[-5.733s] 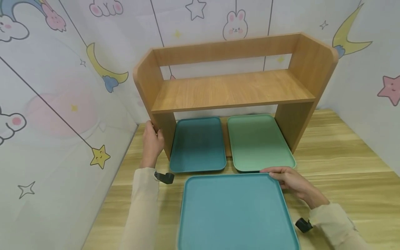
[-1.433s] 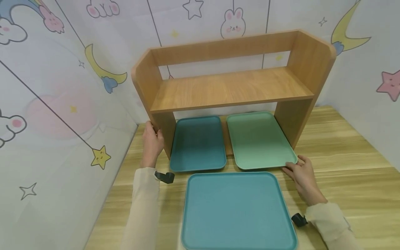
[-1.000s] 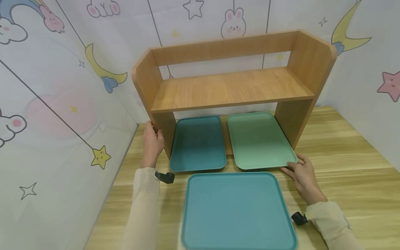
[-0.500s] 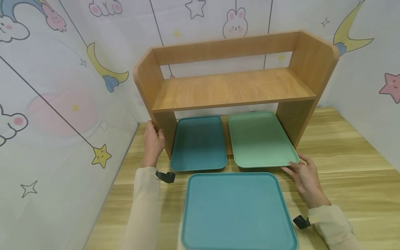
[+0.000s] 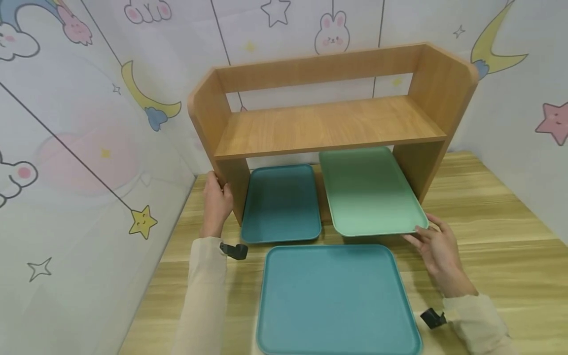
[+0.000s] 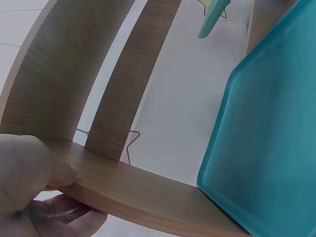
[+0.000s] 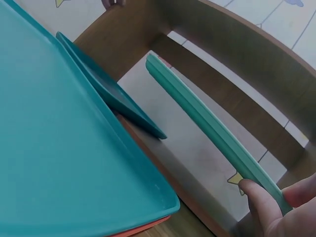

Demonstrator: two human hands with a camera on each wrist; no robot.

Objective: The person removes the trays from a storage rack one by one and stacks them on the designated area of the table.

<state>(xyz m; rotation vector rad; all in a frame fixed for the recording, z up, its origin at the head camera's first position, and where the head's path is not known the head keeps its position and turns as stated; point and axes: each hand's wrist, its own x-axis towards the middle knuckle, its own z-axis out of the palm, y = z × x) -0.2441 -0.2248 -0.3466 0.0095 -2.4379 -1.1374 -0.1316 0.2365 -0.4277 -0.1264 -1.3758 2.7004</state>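
Observation:
My right hand pinches the front right corner of a light green rectangular tray, thumb on one face and fingers on the other. The right wrist view shows that green tray edge-on, raised inside the wooden shelf's lower bay. With my left hand I grip the left side panel of the wooden desktop shelf; in the left wrist view thumb and curled fingers clasp the panel's edge. A dark teal tray lies in the bay's left half, beside the green one.
A large blue tray lies on the wood-grain table in front of the shelf. Under its edge an orange-red rim shows in the right wrist view. A white wall with cartoon prints stands close on the left and behind.
My right hand has gone from the large blue tray's corner to the green tray's corner. The green tray has risen under the shelf board. My left hand stays on the side panel.

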